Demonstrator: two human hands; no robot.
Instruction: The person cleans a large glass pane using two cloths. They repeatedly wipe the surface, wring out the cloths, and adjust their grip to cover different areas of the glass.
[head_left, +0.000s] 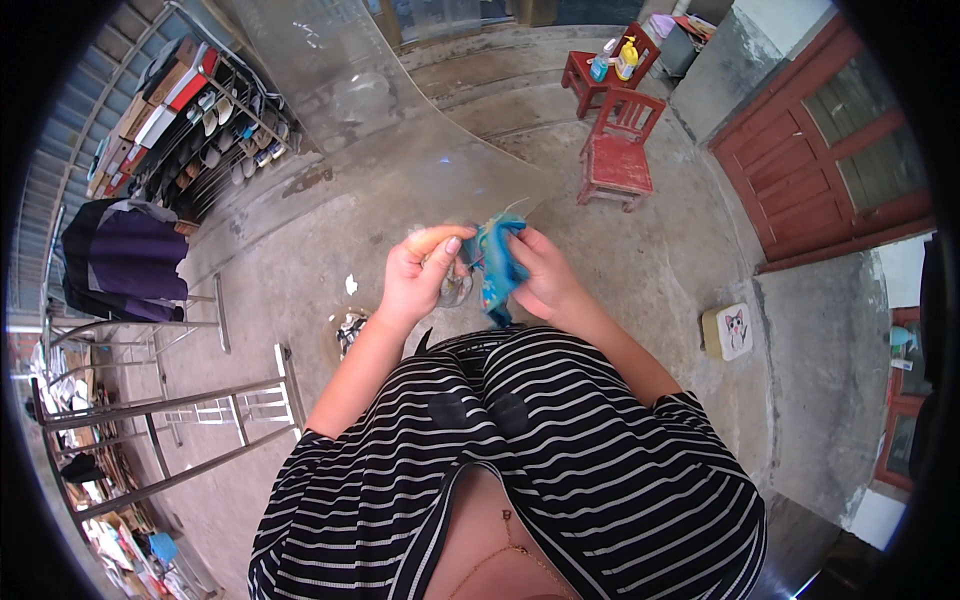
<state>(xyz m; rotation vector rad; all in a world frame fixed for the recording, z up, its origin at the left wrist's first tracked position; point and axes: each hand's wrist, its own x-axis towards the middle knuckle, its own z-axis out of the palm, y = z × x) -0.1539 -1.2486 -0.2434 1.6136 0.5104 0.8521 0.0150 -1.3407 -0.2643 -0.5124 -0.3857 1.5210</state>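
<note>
A piece of blue patterned fabric (501, 262) hangs between my two hands in front of my chest. My right hand (541, 271) grips its right side, thumb on top. My left hand (418, 271) has thumb and forefinger together at the fabric's left edge. Crumpled clear plastic (455, 289), perhaps a bag, is bunched under those fingers. A thin pale strand (517, 202) sticks up from the top of the fabric. Whether a small tool such as a needle is between my left fingertips is too small to tell.
Ahead on the right are a red wooden chair (616, 161) and another (589, 79) bearing bottles. A cat-patterned stool (727, 331) stands right. At left are a metal ladder (172, 405), a hung jacket (135, 255) and a shoe rack (225, 139). A basin (334, 330) sits by my left forearm.
</note>
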